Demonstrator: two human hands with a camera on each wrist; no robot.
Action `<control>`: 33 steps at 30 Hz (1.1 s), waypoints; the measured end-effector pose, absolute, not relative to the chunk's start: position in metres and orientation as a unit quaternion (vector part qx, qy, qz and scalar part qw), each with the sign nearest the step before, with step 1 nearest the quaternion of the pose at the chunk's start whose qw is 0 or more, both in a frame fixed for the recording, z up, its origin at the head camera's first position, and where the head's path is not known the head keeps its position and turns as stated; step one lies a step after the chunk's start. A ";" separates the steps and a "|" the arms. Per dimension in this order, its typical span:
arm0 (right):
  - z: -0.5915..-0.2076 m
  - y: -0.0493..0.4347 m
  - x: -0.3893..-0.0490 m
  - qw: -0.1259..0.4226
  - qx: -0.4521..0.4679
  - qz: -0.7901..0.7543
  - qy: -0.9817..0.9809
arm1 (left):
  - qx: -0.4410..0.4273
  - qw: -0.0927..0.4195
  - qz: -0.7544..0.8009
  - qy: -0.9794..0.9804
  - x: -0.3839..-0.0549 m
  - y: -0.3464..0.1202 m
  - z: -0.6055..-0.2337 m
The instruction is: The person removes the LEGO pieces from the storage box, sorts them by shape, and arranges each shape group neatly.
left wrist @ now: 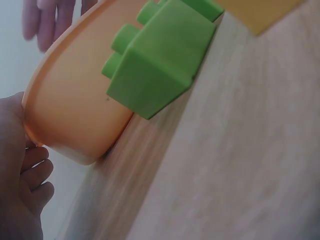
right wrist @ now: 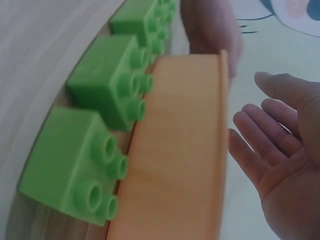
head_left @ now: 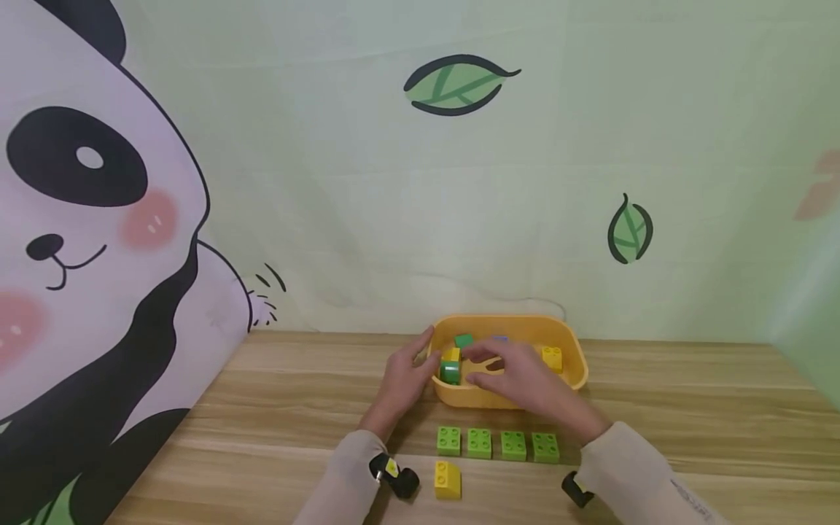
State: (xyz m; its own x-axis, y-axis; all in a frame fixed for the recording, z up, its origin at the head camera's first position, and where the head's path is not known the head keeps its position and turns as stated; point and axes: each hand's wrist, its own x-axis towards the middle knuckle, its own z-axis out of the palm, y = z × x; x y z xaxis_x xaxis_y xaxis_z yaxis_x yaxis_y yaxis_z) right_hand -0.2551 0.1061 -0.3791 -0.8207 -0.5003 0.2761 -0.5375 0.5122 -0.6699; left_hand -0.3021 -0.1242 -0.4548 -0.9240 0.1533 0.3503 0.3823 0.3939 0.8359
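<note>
An orange plastic basket (head_left: 512, 397) stands on the wooden table and holds a few toy bricks. My left hand (head_left: 405, 375) holds the basket's left end, thumb at the rim and fingers against the outside. Over the basket's middle is my right hand (head_left: 518, 372), thumb and fingers apart with nothing between them; its palm shows in the right wrist view. Just left of its fingertips lie a dark green brick (head_left: 450, 372) and a yellow brick (head_left: 453, 355). Another green piece (head_left: 463, 340) is farther back, and a yellow brick (head_left: 552, 358) sits at the right end.
Several light green bricks (head_left: 479, 442) stand in a row before the basket, studs up. A yellow brick with a sloped side (head_left: 448, 480) lies nearer me. Behind the table (head_left: 295, 408) hangs a pale green cloth (head_left: 341, 182) with a printed panda and leaves.
</note>
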 end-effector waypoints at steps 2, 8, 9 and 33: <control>-0.381 0.106 -0.260 0.019 0.294 0.390 -0.873 | -0.162 0.111 -0.525 -0.828 -0.302 -0.124 -0.455; -0.389 0.102 -0.275 -0.001 0.291 0.378 -0.879 | -0.160 0.113 -0.526 -0.828 -0.301 -0.124 -0.454; -0.390 0.100 -0.277 -0.004 0.291 0.374 -0.881 | -0.158 0.113 -0.526 -0.828 -0.301 -0.124 -0.453; -0.398 0.077 -0.307 -0.033 0.337 0.303 -0.891 | -0.160 0.125 -0.520 -0.830 -0.302 -0.123 -0.454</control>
State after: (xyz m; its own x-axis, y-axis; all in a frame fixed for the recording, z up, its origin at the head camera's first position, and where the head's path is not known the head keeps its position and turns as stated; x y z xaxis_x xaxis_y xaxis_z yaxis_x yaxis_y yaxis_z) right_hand -0.3073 0.0772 -0.3979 -0.7706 -0.6205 0.1456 -0.5805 0.5890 -0.5623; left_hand -0.3022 -0.1232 -0.4540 -0.9174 0.1353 0.3742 0.3957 0.4088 0.8224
